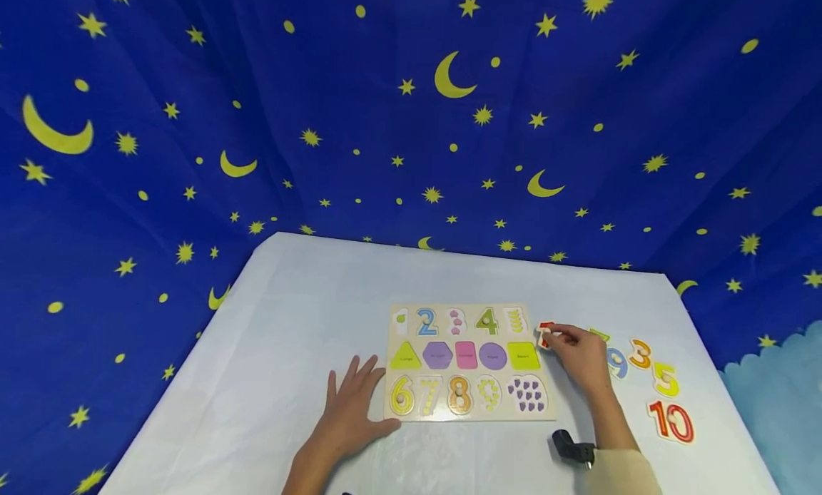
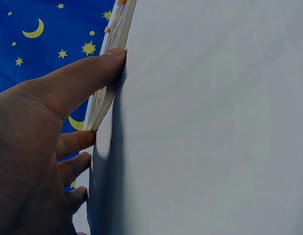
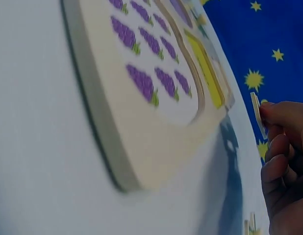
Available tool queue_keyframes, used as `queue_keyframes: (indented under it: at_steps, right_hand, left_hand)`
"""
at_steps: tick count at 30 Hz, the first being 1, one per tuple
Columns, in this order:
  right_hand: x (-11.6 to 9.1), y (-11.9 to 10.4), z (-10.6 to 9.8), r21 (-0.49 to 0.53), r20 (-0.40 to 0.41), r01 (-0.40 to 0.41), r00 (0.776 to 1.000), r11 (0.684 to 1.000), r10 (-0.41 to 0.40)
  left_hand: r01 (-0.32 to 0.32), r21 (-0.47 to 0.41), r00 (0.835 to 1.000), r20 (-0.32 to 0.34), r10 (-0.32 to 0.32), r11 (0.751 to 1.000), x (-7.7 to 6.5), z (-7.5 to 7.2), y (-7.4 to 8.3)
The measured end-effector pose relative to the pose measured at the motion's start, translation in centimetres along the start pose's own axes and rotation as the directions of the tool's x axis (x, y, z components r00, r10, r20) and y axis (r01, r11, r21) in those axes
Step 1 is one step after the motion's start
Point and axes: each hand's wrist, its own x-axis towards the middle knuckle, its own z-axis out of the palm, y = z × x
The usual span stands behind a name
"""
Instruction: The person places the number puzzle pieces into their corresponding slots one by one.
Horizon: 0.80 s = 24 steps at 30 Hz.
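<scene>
Right hand (image 1: 583, 357) pinching one red piece (image 1: 544, 335) just beside one board's (image 1: 412, 322) right edge.
Its long axis is running near-to-far; fingers are partly covering it. Left hand (image 1: 349, 414) is lying spread, touching the board. Four inset numbers (image 1: 459, 395) are showing; five loose numbers (image 1: 671, 421) are lying right.

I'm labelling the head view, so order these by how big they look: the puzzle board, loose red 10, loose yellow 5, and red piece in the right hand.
1. Puzzle board
2. Loose red 10
3. Loose yellow 5

Unranked: red piece; the right hand partly covers it, so its full size is unsure.
</scene>
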Motion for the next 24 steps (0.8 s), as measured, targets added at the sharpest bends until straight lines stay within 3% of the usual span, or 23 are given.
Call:
queue_keyframes:
  at_steps: [6,11,24]
  right_hand:
    - [-0.4,-0.3,0.7,-0.003,0.013,0.028,1.000,1.000,-0.028]
    - [-0.5,-1.0,1.6,0.021,0.060,0.049,0.997,0.999,-0.050]
    - [-0.6,-3.5,3.6,0.085,0.079,0.093,0.992,0.992,-0.100]
  left_hand:
    - [0.016,-0.025,1.000,0.021,-0.016,1.000,-0.5,0.6,0.0]
    - [0.022,-0.019,1.000,0.005,-0.021,1.000,-0.4,0.2,-0.3]
    - [0.014,-0.015,1.000,0.007,-0.014,1.000,-0.2,-0.3,-0.3]
